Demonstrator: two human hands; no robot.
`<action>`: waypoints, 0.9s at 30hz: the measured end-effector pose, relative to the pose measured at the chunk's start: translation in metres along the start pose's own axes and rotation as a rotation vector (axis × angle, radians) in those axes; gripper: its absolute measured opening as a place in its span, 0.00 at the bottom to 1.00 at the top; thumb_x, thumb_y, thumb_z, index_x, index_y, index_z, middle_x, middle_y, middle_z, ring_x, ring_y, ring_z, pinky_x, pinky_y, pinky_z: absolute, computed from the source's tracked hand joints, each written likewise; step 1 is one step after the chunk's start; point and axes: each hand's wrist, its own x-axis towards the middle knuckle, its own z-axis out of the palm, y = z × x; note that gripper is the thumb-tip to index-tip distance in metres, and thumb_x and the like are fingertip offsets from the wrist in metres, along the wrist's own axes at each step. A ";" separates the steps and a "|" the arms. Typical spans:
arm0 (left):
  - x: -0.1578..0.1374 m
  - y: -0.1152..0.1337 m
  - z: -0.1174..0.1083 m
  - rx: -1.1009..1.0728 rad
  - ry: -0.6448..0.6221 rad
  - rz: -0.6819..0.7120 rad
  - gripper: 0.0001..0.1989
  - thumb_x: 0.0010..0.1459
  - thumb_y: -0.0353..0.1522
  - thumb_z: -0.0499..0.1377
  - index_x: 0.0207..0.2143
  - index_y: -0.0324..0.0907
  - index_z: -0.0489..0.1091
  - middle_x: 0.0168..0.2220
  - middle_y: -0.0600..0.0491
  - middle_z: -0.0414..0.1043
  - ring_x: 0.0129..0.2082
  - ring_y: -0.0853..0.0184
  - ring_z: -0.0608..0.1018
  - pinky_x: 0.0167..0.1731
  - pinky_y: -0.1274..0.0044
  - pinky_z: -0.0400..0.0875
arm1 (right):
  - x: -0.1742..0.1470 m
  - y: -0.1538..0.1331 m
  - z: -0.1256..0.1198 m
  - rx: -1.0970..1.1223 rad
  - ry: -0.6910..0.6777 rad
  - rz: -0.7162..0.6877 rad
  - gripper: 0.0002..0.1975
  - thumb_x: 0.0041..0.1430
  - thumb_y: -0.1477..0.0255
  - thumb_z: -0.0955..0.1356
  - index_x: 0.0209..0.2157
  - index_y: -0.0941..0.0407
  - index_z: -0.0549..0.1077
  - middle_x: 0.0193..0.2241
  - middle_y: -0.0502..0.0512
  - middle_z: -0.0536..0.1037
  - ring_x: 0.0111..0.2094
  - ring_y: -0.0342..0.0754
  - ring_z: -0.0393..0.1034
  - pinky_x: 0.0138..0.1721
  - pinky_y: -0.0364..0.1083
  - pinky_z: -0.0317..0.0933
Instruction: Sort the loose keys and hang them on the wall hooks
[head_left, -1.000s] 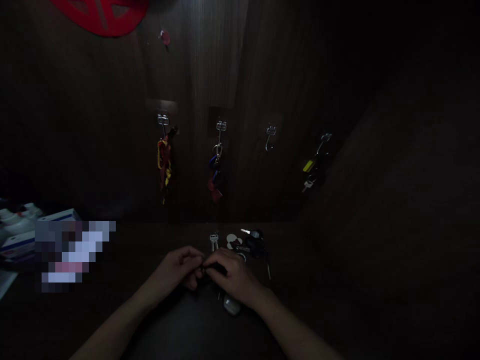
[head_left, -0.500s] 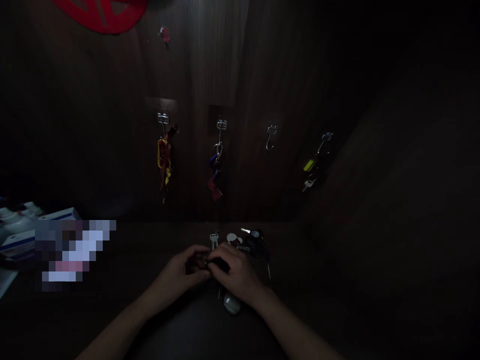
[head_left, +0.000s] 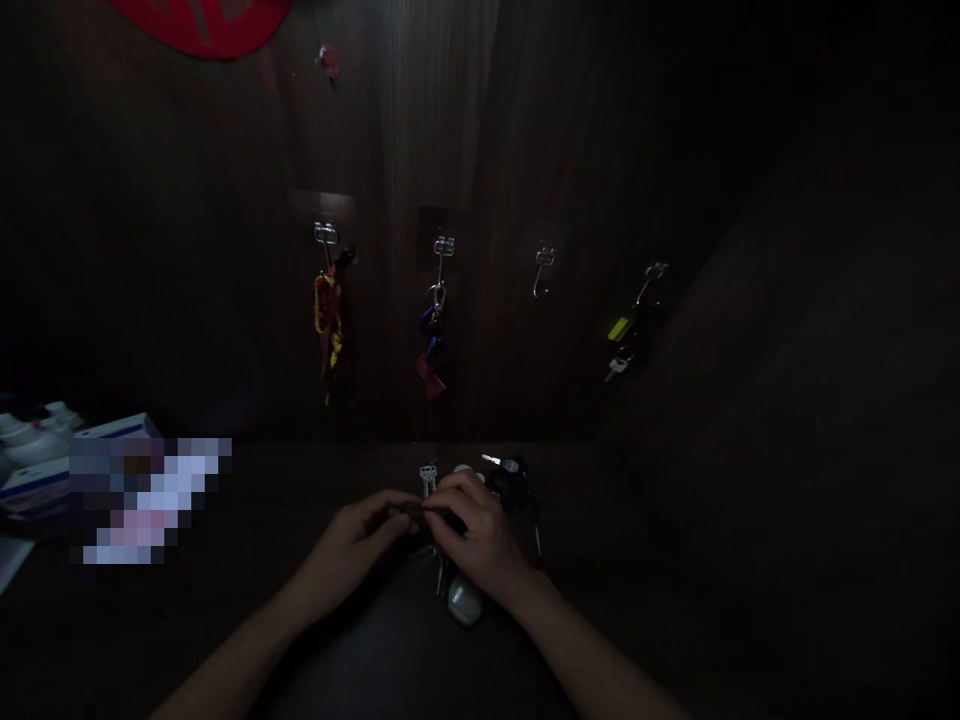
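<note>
My left hand [head_left: 366,532] and my right hand [head_left: 471,528] meet fingertip to fingertip low over the dark surface. Both pinch at a small dark thing between them, too dim and covered by fingers to name. Just beyond the fingertips lie silver keys [head_left: 428,475]. Below the right palm, another key [head_left: 440,577] sticks out beside a rounded grey fob [head_left: 465,602]. Past my right knuckles is a dark bunch with a car key [head_left: 511,467], partly hidden by the hand. A pale disc [head_left: 463,468] shows only its upper edge.
Metal hooks line the dark wood panel: one bears a red and yellow cord [head_left: 328,318], another a key bunch [head_left: 433,335], another keys with a yellow tag [head_left: 620,328]. A bare hook [head_left: 541,273] hangs between. White bottles [head_left: 34,440] and boxes [head_left: 120,428] stand left.
The fingertips of both hands have drawn closer together. My right hand has risen slightly and covers more of the pale disc, while more of the key below shows.
</note>
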 end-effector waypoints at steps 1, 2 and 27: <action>0.000 0.000 0.000 -0.001 0.009 -0.003 0.15 0.56 0.36 0.54 0.44 0.44 0.72 0.34 0.54 0.78 0.37 0.64 0.77 0.40 0.75 0.69 | 0.000 0.000 0.000 0.019 -0.006 0.017 0.07 0.55 0.78 0.65 0.33 0.53 0.73 0.30 0.52 0.71 0.33 0.46 0.67 0.35 0.45 0.63; 0.000 0.001 0.000 -0.006 0.015 -0.005 0.15 0.56 0.36 0.54 0.44 0.44 0.72 0.34 0.54 0.78 0.37 0.64 0.77 0.40 0.75 0.69 | 0.000 0.000 0.001 0.042 -0.012 0.041 0.07 0.55 0.78 0.65 0.33 0.53 0.73 0.29 0.52 0.71 0.32 0.45 0.67 0.34 0.45 0.62; 0.002 -0.021 -0.010 0.349 0.103 0.269 0.12 0.58 0.36 0.53 0.41 0.50 0.73 0.42 0.55 0.77 0.42 0.63 0.77 0.44 0.74 0.71 | 0.020 0.000 -0.045 0.141 0.268 0.354 0.05 0.55 0.69 0.65 0.28 0.55 0.70 0.24 0.49 0.72 0.27 0.43 0.65 0.28 0.41 0.59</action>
